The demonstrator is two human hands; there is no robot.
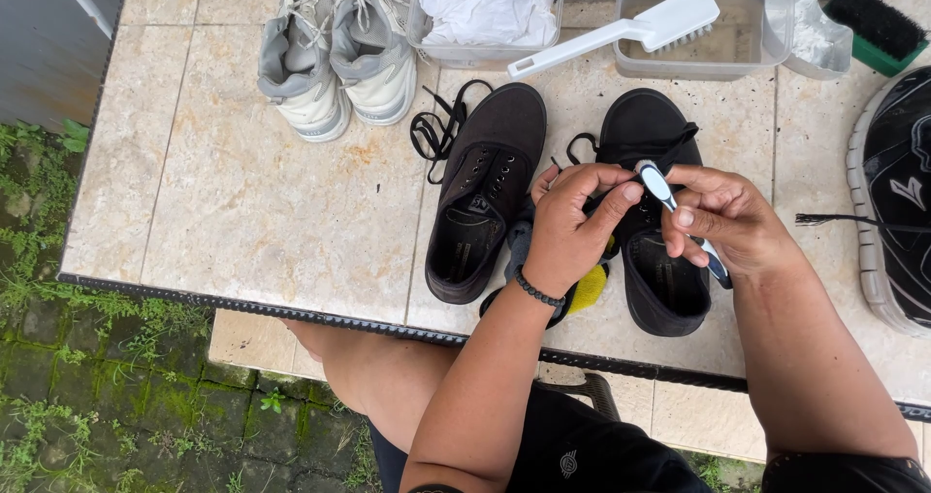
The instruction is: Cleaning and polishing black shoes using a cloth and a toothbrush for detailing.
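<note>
The right hand (722, 222) is closed around the handle of a small grey and white toothbrush (669, 197), the handle running down through the palm and its end sticking out below the fingers. The brush head points up and to the left, where the left hand (574, 223) pinches it between thumb and fingertips. A beaded bracelet (538, 287) sits on the left wrist. Both hands hover just above a pair of black slip-on shoes: the right black shoe (652, 222) lies directly under them, and the left black shoe (485, 192) lies just beside it, with loose black laces (438, 125) near its toe. A bit of yellow cloth (588, 287) shows beneath the left wrist. Farther up the tiled table (242, 212) stand a pair of grey sneakers (335, 52), a clear tub holding white cloth (485, 13), and a second tub of murky water (708, 28) with a long white brush (621, 32) resting across it.
</note>
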